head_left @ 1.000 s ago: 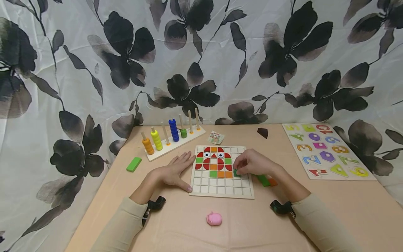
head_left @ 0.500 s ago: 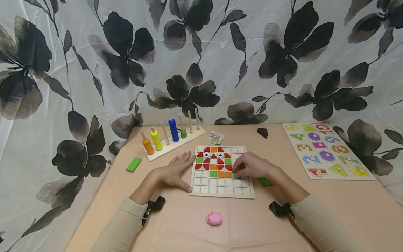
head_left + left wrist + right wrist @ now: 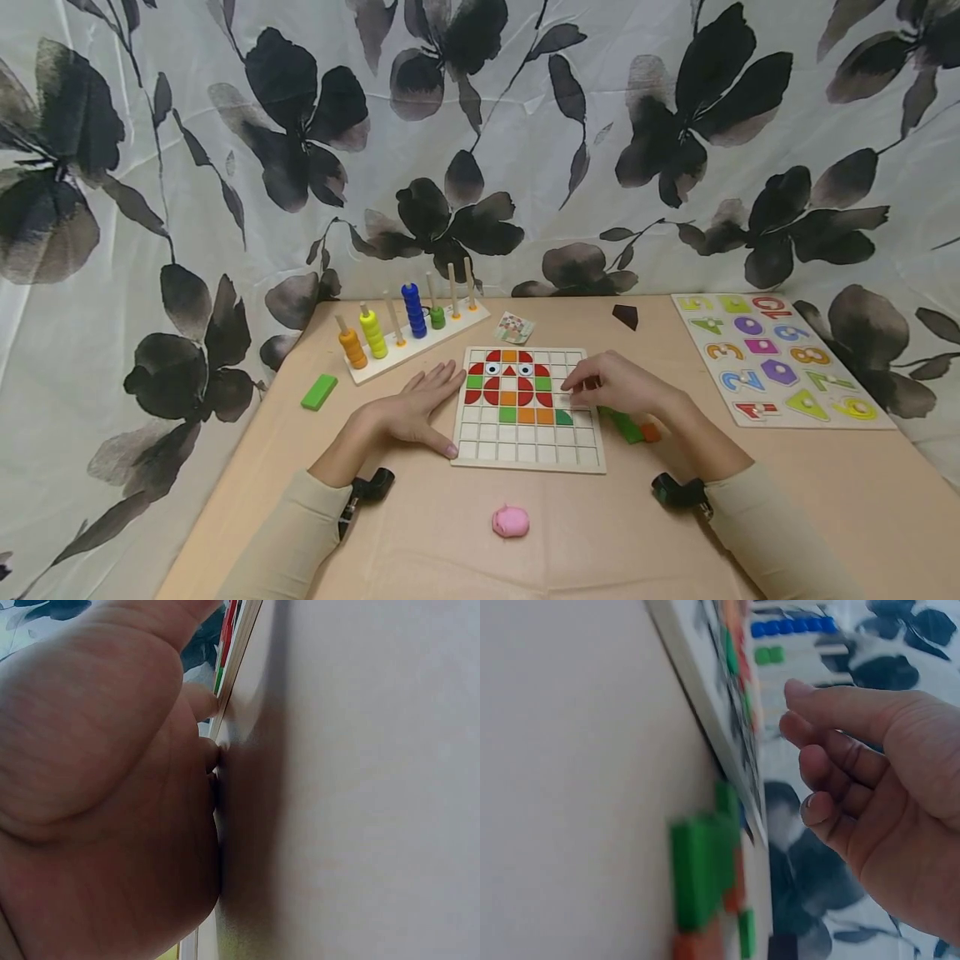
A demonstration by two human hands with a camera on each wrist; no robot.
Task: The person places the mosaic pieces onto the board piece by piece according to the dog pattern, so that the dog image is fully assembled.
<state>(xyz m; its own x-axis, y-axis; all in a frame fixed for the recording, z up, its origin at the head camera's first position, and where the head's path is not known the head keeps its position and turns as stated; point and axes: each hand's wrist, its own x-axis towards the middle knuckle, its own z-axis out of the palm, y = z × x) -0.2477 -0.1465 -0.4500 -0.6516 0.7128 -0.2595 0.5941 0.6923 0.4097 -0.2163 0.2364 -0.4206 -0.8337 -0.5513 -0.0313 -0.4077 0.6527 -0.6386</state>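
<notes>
A white gridded puzzle board (image 3: 495,446) lies mid-table, with red, orange and green tiles forming a pattern, two of them with eyes. My left hand (image 3: 416,408) lies flat with spread fingers along the board's left edge, its thumb at the lower left corner. Above the board's right side hovers my right hand (image 3: 618,385), fingers loosely bent. Nothing shows between its thumb (image 3: 847,705) and fingers in the right wrist view. A dark green tile with a curved edge (image 3: 563,417) sits in the grid at the right end of the orange row.
Green blocks (image 3: 621,423) and an orange one (image 3: 650,432) lie right of the board. A peg stacker with coloured beads (image 3: 415,310), a green block (image 3: 319,392), a small card (image 3: 515,327), a dark piece (image 3: 626,316), a pink toy (image 3: 511,521) and a number board (image 3: 847,417) surround it.
My right hand has let go of the dark green tile, which now sits in the grid, and has lifted slightly up and to the right. My left hand stays in place.
</notes>
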